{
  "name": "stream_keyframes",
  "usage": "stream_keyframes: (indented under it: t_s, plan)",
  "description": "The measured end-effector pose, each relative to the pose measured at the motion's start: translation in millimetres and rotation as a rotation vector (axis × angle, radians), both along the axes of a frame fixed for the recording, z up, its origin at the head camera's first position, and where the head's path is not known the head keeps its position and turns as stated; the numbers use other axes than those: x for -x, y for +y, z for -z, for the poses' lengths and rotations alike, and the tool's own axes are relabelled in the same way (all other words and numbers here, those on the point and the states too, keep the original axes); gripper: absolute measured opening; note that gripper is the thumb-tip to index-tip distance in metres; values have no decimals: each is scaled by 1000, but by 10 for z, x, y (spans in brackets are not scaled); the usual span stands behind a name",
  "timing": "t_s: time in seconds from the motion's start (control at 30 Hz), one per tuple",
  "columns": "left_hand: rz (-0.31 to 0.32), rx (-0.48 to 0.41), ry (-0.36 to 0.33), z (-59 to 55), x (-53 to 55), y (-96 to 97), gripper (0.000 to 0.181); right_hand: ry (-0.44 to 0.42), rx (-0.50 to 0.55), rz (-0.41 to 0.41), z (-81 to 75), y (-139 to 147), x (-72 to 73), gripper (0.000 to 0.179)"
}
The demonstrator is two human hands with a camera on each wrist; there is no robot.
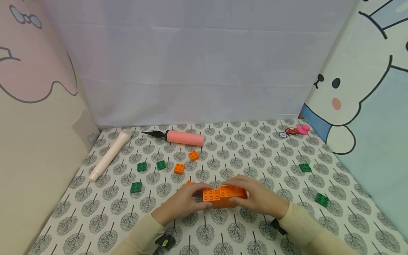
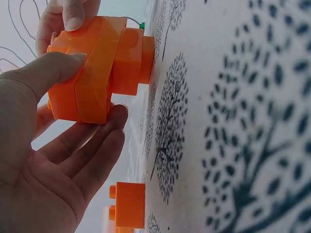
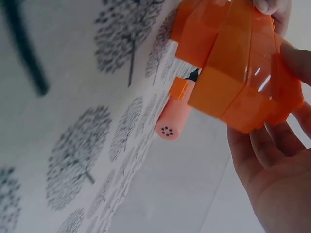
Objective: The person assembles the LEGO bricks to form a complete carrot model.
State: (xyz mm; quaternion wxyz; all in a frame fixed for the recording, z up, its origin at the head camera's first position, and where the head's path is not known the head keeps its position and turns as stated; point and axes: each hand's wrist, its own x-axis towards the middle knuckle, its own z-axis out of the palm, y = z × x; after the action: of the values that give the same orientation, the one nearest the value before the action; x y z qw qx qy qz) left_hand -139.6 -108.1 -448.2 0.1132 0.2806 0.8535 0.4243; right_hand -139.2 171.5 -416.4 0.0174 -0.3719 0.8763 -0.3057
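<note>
Both hands hold a stack of orange toy building bricks (image 1: 220, 203) low over the table, near its middle. Wide bricks with studs on top form its upper layers, while the lower layers narrow toward the cloth, as the left wrist view shows. My left hand (image 1: 183, 203) grips the left end, thumb pressed on the near side (image 2: 68, 99) of the stack and fingers beneath and behind. At the other end my right hand (image 1: 258, 194) grips the upper bricks between thumb and fingers. A loose orange brick (image 2: 130, 205) sits on the table just beyond the left hand.
Farther back lie two orange bricks, one nearer (image 1: 179, 168) and one farther (image 1: 193, 156). Several green bricks (image 1: 136, 187) are scattered left and right. A pink pump (image 1: 185, 138) with black nozzle, a white stick (image 1: 109, 156), a red toy car (image 1: 292, 131) and a pink duck (image 1: 303, 129) lie toward the back.
</note>
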Motion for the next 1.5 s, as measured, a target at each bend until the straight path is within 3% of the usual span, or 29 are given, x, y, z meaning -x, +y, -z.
stream_keyframes:
  t_s: [0.2, 0.33, 0.5, 0.6, 0.73, 0.87, 1.1, 1.5]
  plan:
    - [9, 41, 25, -11, 4, 5, 47, 1, 0, 36, 46, 154, -12, 54]
    - [-19, 74, 60, -92, 44, -130, 61, 23, 9, 22, 69, 178, -18, 53]
    - [-164, 110, 170, -235, 243, -427, 53, 31, 10, 27, 75, 174, -29, 53]
    - [-220, 199, 251, -203, 407, -571, 45, 30, 12, 28, 70, 173, -36, 53]
    - [-234, 284, 278, -106, 578, -671, 45, 31, 16, 27, 63, 175, -39, 53]
    - [-211, 320, 229, -34, 672, -696, 49, 41, 22, 15, 71, 175, -28, 53]
    - [-209, 346, 190, 46, 712, -686, 47, 43, 23, 2, 75, 168, -12, 51]
    - [-256, 293, 203, 3, 666, -665, 43, 37, 8, 20, 73, 173, -12, 51]
